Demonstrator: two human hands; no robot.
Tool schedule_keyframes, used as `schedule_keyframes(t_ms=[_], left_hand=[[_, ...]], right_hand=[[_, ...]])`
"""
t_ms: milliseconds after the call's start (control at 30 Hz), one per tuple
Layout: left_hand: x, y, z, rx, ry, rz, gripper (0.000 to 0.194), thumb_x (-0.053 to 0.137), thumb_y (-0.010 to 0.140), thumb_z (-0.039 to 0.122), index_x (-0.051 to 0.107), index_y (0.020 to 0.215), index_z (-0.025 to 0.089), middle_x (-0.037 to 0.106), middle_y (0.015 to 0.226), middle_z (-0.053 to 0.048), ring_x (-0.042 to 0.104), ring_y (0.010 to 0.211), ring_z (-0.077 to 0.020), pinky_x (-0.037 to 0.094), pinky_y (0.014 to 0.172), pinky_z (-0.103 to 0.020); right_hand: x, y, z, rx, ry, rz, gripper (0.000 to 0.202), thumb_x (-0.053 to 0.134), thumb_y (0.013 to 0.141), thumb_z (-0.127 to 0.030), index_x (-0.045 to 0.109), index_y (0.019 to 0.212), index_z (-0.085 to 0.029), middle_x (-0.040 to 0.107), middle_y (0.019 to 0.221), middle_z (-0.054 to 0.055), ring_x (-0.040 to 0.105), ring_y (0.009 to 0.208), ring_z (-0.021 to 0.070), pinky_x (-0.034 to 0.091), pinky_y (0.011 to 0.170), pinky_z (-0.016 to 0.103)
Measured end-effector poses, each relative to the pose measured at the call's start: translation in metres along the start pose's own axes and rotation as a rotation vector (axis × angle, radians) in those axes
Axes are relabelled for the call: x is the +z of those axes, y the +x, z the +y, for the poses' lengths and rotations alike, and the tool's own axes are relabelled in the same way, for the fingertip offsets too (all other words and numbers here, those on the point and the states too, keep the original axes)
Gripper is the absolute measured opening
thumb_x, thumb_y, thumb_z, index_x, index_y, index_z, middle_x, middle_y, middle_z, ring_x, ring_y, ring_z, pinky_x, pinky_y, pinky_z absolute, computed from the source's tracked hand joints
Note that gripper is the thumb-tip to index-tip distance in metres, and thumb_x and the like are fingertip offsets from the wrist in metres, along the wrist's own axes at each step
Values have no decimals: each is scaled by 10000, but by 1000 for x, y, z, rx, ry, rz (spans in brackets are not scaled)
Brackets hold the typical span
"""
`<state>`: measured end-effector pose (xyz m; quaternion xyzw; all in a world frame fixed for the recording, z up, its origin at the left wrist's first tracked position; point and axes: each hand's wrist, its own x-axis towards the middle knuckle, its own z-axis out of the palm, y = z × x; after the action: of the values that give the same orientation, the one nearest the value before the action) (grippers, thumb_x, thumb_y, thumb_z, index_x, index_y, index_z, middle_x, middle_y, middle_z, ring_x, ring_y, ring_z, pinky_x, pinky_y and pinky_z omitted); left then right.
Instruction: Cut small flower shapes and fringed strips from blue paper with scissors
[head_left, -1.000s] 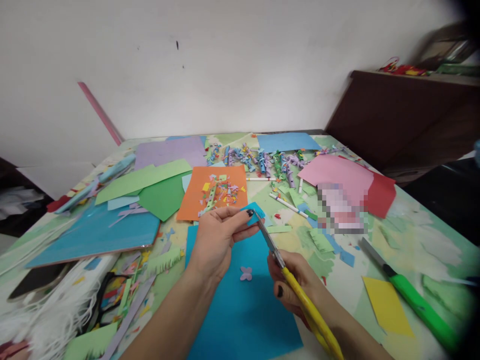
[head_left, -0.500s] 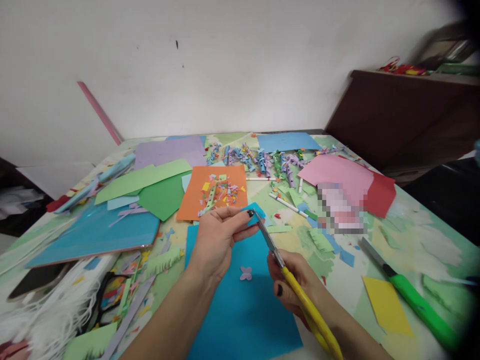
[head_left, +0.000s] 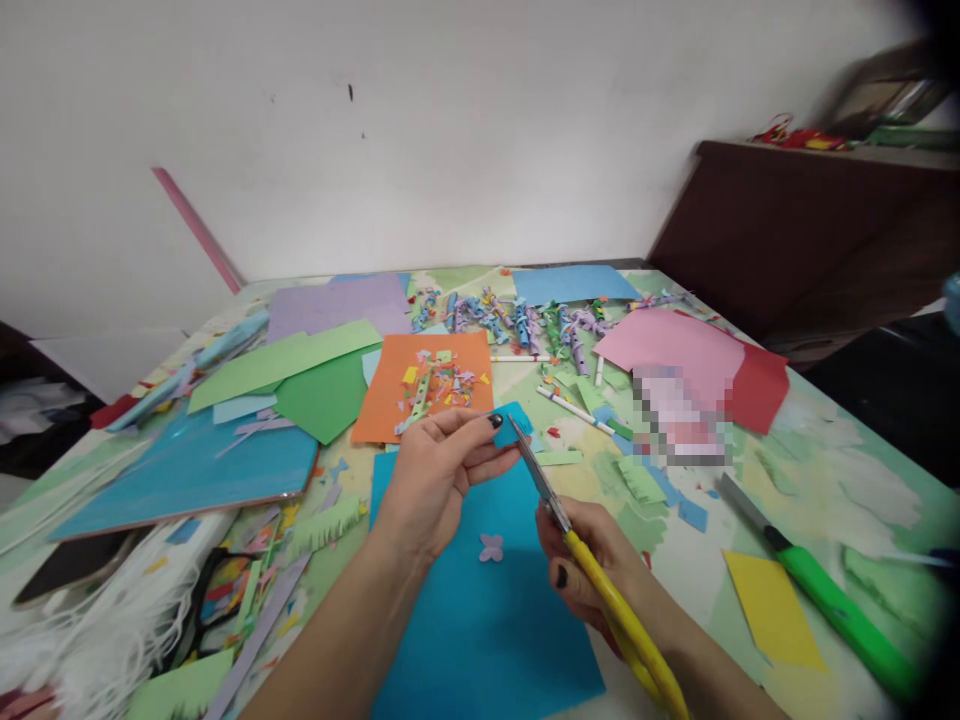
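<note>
Between thumb and fingers, my left hand point(head_left: 442, 470) pinches a small piece of blue paper point(head_left: 514, 418). My right hand point(head_left: 589, 560) is wrapped round a pair of scissors point(head_left: 592, 575) with yellow handles. The scissors' metal blades point up and left, their tips at the blue piece. Below both hands lies a large blue sheet point(head_left: 487, 640), with a small lilac butterfly-shaped cutout point(head_left: 491, 547) on it. Behind my left hand, an orange sheet point(head_left: 367, 420) carries many tiny coloured paper scraps.
A green-handled knife point(head_left: 832, 600) and a yellow paper piece point(head_left: 772, 610) lie at right. Pink paper point(head_left: 660, 345) and curled paper rolls point(head_left: 525, 325) are farther back. White yarn point(head_left: 112, 620), black-framed glasses point(head_left: 202, 600) and a phone point(head_left: 75, 565) lie at left.
The blue piece has turned slightly in my left fingers, showing more of its face at the blades. Both hands keep nearly the same place; the view has shifted a little.
</note>
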<state>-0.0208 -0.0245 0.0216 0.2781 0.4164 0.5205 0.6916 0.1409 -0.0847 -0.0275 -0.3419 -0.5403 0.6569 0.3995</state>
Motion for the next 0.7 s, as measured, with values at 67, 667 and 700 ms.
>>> schedule_keyframes(t_ms=[67,667,700], left_hand=[[-1,0,-1,2,-1,13,126,744,653,183,664,690,92,707,649,-62,695,670,-201,587,670,-317],[2,1,-8,106,49,103,149,748,626,178,616,620,110,655,624,-21,662,621,-166,583,628,-309],[2,1,-9,110,55,103,149,746,628,179,615,619,110,652,619,-20,665,629,-169,582,632,-308]], right_hand=[[0,-1,1,12,15,0,395,671,773,-409,350,666,-207,257,558,-99,183,379,24,152,346,190],[-8,5,25,-7,76,-130,385,690,757,-405,359,703,-217,314,523,-108,354,314,46,261,291,157],[-8,4,24,-11,81,-134,377,674,771,-414,359,705,-217,315,518,-108,345,317,46,260,293,157]])
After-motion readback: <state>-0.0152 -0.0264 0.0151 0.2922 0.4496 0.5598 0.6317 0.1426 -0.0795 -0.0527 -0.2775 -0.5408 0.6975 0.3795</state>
